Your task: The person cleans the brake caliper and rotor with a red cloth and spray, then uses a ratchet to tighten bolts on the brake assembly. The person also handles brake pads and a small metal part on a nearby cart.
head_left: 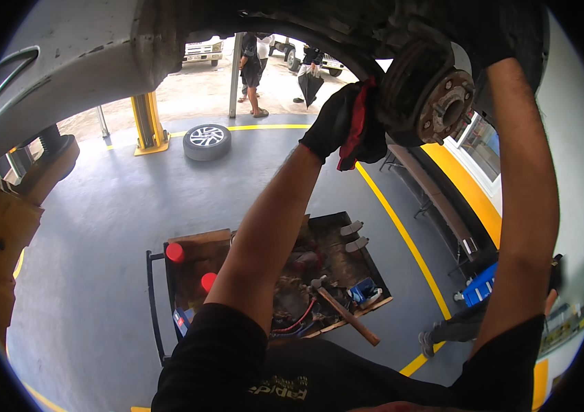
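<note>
Overhead, upper right of the frame, the heavy, rigid wheel hub looks best gripped by its rim: gloved left hand presses closed against it, right hand hidden behind.

One head-worn fisheye view, close beneath a raised car's wheel hub, also takes in the floor below.
</note>
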A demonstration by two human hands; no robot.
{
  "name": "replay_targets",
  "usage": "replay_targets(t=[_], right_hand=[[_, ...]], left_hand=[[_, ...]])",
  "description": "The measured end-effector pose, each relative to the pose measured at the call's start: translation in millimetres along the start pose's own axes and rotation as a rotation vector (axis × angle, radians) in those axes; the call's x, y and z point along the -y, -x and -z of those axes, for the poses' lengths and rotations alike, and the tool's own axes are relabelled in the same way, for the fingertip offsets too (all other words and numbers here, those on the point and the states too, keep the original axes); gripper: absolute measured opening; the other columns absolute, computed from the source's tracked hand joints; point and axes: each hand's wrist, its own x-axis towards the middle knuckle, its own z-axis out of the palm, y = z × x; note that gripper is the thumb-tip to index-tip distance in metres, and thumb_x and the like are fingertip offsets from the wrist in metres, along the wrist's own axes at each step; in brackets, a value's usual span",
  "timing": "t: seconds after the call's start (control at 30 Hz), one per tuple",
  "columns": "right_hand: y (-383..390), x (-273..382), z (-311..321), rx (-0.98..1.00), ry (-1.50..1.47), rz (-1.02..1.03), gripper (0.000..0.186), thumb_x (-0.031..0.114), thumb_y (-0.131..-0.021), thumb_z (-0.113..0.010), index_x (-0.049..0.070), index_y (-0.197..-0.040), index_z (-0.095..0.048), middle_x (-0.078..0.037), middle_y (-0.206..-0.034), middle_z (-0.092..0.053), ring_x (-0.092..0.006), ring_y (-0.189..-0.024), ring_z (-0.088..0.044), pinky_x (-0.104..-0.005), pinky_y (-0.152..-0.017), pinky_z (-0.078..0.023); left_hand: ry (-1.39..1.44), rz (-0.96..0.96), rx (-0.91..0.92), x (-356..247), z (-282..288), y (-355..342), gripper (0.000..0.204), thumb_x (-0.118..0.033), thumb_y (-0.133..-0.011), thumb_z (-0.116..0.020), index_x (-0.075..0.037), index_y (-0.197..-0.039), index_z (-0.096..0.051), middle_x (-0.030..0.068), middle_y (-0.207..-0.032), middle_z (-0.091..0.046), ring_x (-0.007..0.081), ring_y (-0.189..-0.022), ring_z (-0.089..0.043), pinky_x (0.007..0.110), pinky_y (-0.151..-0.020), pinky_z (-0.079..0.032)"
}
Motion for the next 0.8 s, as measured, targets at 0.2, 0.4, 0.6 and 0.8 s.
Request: replay_targets(t=[0.2, 0.4, 0.6, 0.8], right_hand=[[15.9, 3.9, -1.4, -0.031, -0.289, -0.142, 0.042, 0.004, -0.092, -0.072, 0.007, -0.13, -0.056, -0.008, -0.113, -0.067, -0.0179, -0.094, -0.068, -0.0334, -0.069, -0.059], [-3.8, -60.8, 18.7, -0.022, -0.194, 0.018, 0.037, 0.009, -0.093, -0.073, 0.006, -0.127, -0.059, -0.005, -0.11, -0.064, -0.0157, -0.099, -0.063, -0.0299, -0.082, -0.055], [4.4, 23.8, 3.8, 0.134, 0.227, 0.186, 0.044, 0.012, -0.089, -0.076, 0.005, -0.129, -0.06, -0.01, -0.121, -0.064, -0.0205, -0.117, -0.059, -0.0355, -0.1, -0.05], [21.0, 42.3, -15.1, 0.256, 0.697, 0.699, 0.054, 0.012, -0.088, -0.072, 0.005, -0.14, -0.057, -0.016, -0.138, -0.061, -0.0302, -0.131, -0.056, -0.0393, -0.111, -0.045]], left_hand=[[0.244, 0.109, -0.08, -0.5, 7.5, 1.4, 0.04, -0.029, -0.113, -0.042, -0.001, -0.136, -0.058, 0.0067, -0.126, -0.064, 0.0157, -0.114, -0.059, 0.032, -0.105, -0.046], [0.049, 0.044, -0.047, 3.0, 9.8, 4.6, 0.043, -0.032, -0.113, -0.041, 0.0, -0.139, -0.056, 0.0087, -0.129, -0.064, 0.0175, -0.118, -0.06, 0.034, -0.106, -0.046], [0.05, 0.032, 0.01, 11.8, 12.6, 0.8, 0.044, -0.031, -0.113, -0.043, 0.0, -0.142, -0.054, 0.0112, -0.135, -0.063, 0.0197, -0.122, -0.06, 0.035, -0.108, -0.046], [-0.01, 0.015, 0.01, 9.2, 11.2, 1.7, 0.043, -0.027, -0.113, -0.043, 0.0, -0.143, -0.054, 0.011, -0.135, -0.063, 0.0197, -0.123, -0.06, 0.035, -0.108, -0.046]])
